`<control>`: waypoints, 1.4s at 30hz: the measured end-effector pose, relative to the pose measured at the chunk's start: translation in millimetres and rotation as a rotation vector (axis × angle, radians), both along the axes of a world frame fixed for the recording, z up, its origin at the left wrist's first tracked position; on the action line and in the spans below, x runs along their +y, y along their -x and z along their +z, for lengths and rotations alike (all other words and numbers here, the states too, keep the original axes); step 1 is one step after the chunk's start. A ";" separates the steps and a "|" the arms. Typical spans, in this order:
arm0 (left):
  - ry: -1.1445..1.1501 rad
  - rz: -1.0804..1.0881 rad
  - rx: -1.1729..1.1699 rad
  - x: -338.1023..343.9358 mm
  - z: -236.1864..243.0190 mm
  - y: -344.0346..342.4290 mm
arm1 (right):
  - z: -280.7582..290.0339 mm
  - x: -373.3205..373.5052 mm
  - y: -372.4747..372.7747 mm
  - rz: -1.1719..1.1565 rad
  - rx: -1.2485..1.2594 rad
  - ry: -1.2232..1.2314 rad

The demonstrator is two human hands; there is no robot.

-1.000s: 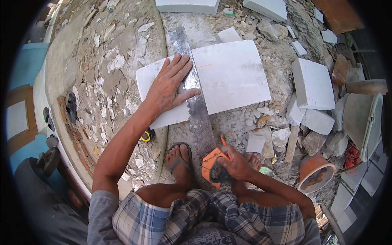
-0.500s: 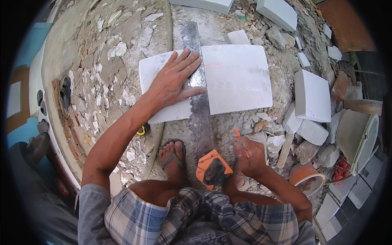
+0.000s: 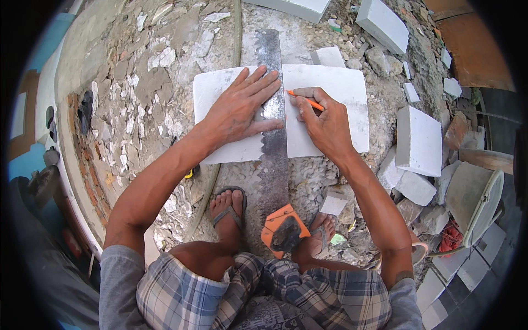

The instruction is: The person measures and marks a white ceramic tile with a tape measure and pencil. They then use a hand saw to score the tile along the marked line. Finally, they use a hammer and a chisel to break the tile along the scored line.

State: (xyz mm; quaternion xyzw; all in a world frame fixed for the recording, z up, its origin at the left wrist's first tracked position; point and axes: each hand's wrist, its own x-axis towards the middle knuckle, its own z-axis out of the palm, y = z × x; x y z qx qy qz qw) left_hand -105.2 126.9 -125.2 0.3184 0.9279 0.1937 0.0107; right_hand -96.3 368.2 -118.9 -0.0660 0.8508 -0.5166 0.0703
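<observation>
A white lightweight block [image 3: 355, 91] lies on the rubble in front of me. Across its middle rests a handsaw [image 3: 274, 151], the toothed edge on the left and the orange-and-black handle near my feet. My left hand [image 3: 237, 113] lies flat with fingers spread, fingertips and thumb on the blade and the palm over the block's left part. An orange pencil [image 3: 312, 102] is pinched in my right hand [image 3: 329, 124]. Its tip is at the block's face, just right of the blade's straight edge. Any fresh line there is too fine to make out.
More white blocks lie at the far right [image 3: 383, 25] and to the right [image 3: 421, 140]. A pale bucket [image 3: 470, 201] is tipped on its side among broken pieces. A hose [image 3: 237, 33] runs past the block's left part. A yellow tape measure [image 3: 190, 174] shows beside my left forearm.
My right hand has moved up and away from beside the saw handle, bringing the pencil to the block beside the blade. My left hand stays pressed on the saw.
</observation>
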 end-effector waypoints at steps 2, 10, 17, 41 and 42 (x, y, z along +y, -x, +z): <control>0.011 0.003 0.000 0.5 -0.8 -0.1 | 4.6 -1.0 0.8 0.020 -0.023 -0.025; 0.014 0.003 0.012 2.4 -3.1 1.2 | 1.3 -1.0 4.2 0.022 -0.013 -0.010; 0.028 0.015 0.018 1.8 -3.7 0.0 | 20.5 4.7 -14.2 0.089 -0.090 -0.069; 0.019 0.021 -0.016 7.4 5.7 0.8 | 34.8 73.9 -210.8 0.176 -0.697 0.062; 0.033 0.020 -0.018 7.3 6.6 1.2 | 25.8 68.7 -216.8 0.206 -0.756 0.064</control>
